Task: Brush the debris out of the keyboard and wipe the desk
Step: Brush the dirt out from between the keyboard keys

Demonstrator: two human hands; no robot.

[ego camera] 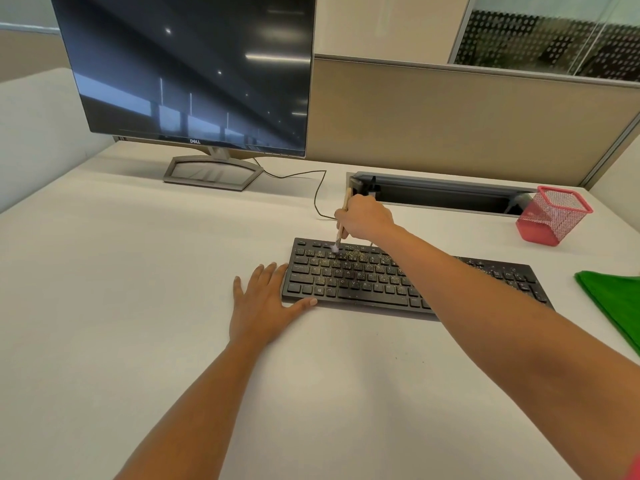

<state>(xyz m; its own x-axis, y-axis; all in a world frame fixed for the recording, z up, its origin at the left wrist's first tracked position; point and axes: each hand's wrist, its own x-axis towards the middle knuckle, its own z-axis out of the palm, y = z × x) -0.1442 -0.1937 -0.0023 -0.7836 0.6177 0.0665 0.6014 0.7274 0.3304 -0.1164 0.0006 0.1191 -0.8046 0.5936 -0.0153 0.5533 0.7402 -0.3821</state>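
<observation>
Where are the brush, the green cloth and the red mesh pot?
brush (pixel 339 233): head view, handle just above the bristles.
green cloth (pixel 614 301): head view, its visible middle.
red mesh pot (pixel 550 220): head view, front wall.

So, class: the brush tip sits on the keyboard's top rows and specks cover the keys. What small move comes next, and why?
Probably a short sweep along that row: the right hand grips the brush with bristles on the keys, debris covers the keyboard, and the left hand braces its left end.

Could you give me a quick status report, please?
Right hand holds brush, bristles on keyboard top row. Left hand flat at its left edge. Debris covers keyboard.
</observation>
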